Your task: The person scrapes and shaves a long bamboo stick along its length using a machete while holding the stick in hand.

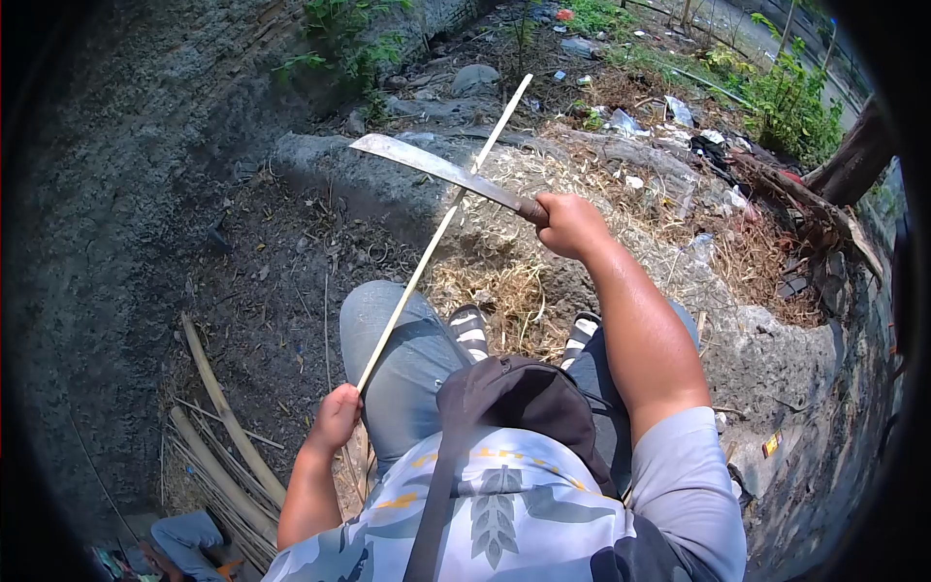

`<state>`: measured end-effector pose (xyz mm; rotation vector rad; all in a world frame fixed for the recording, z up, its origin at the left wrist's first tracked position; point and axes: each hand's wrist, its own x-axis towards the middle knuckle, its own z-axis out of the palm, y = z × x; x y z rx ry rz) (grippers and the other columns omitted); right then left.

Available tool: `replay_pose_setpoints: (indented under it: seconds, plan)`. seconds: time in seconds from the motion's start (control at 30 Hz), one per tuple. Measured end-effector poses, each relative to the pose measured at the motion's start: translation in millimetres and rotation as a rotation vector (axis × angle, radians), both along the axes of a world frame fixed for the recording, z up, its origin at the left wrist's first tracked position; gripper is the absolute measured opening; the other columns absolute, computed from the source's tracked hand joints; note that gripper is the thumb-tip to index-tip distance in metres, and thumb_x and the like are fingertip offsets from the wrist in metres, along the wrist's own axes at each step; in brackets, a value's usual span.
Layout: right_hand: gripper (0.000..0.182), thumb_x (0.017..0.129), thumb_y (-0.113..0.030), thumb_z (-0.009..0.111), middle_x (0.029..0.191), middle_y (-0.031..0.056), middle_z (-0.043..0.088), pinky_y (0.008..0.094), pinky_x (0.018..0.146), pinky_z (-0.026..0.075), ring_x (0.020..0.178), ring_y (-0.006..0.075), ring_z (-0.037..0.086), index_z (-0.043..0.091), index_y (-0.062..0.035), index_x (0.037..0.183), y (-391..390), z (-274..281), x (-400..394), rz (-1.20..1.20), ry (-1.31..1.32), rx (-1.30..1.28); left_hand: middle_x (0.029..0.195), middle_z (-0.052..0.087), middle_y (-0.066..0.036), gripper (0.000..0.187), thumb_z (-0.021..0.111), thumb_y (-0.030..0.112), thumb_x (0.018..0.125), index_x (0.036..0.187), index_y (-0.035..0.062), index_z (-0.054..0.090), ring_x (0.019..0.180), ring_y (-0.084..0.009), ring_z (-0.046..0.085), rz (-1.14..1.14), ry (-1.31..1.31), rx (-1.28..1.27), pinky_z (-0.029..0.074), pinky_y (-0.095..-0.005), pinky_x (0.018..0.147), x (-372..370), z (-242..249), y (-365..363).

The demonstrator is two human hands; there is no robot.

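Observation:
My right hand is closed round the dark handle of a machete, its long blade pointing left and slightly up. The blade crosses over a thin, pale bamboo strip near the strip's upper part. My left hand grips the lower end of that strip beside my left thigh. From there the strip slants up and away across my left knee, its far end over the rocky ground. Pale shavings lie between my feet and on the ground ahead.
Bamboo poles and thin strips lie at my left. A rough wall rises on the left side. A tree trunk stands at the right, with litter and dry debris near it. Part of another person's leg shows at lower left.

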<state>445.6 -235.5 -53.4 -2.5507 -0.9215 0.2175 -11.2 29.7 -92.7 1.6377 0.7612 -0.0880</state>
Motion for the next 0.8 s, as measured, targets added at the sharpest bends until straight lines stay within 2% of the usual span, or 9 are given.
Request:
replay_pose_setpoints:
  seconds: [0.07, 0.2, 0.33, 0.57, 0.8]
  plan:
    - [0.02, 0.083, -0.019, 0.069, 0.098, 0.0166, 0.075, 0.0503, 0.084, 0.057, 0.095, 0.0377, 0.072, 0.07, -0.0125, 0.101, 3.0, -3.2, 1.9, 0.064, -0.017, 0.005, 0.068, 0.047, 0.004, 0.036, 0.048, 0.035, 0.112, 0.088, 0.0089, 0.056, 0.06, -0.0076, 0.043, 0.004, 0.001, 0.013, 0.036, -0.0261, 0.055, 2.0, -1.8, 0.4]
    - [0.028, 0.08, -0.033, 0.076, 0.093, 0.0145, 0.075, 0.0481, 0.083, 0.058, 0.093, 0.0352, 0.073, 0.07, -0.0118, 0.098, 8.7, -0.6, -8.8, 0.22, -0.082, -0.009, 0.067, 0.046, 0.004, 0.037, 0.049, 0.037, 0.112, 0.088, 0.0091, 0.056, 0.059, -0.0074, 0.043, -0.014, -0.006, 0.057, 0.035, -0.0261, 0.053, 0.8, -3.1, 1.3]
    - [0.034, 0.081, -0.04, 0.078, 0.086, 0.0123, 0.074, 0.0473, 0.077, 0.059, 0.084, 0.0343, 0.074, 0.069, -0.0112, 0.094, 16.3, -2.7, -14.6, 0.345, -0.248, -0.049, 0.066, 0.047, 0.003, 0.037, 0.05, 0.038, 0.111, 0.089, 0.0093, 0.056, 0.057, -0.0077, 0.042, -0.01, 0.002, 0.003, 0.035, -0.0265, 0.052, 0.5, -2.1, 2.8]
    - [0.038, 0.082, -0.045, 0.08, 0.085, 0.0153, 0.073, 0.0508, 0.08, 0.056, 0.086, 0.0389, 0.072, 0.066, -0.0115, 0.094, 17.9, -14.2, -18.3, 0.444, -0.137, -0.004, 0.064, 0.045, 0.004, 0.036, 0.05, 0.036, 0.112, 0.089, 0.0092, 0.056, 0.056, -0.0071, 0.041, -0.016, 0.001, 0.019, 0.034, -0.0256, 0.051, 3.7, 4.1, -0.6]
    - [0.038, 0.081, -0.043, 0.08, 0.086, 0.0142, 0.074, 0.0479, 0.081, 0.058, 0.087, 0.0355, 0.074, 0.068, -0.0112, 0.097, 17.6, 1.3, -23.2, 0.436, -0.141, -0.071, 0.064, 0.043, 0.004, 0.034, 0.049, 0.033, 0.112, 0.088, 0.0091, 0.055, 0.054, -0.0066, 0.038, 0.031, 0.023, -0.069, 0.031, -0.0254, 0.048, 6.8, 4.1, 0.0]
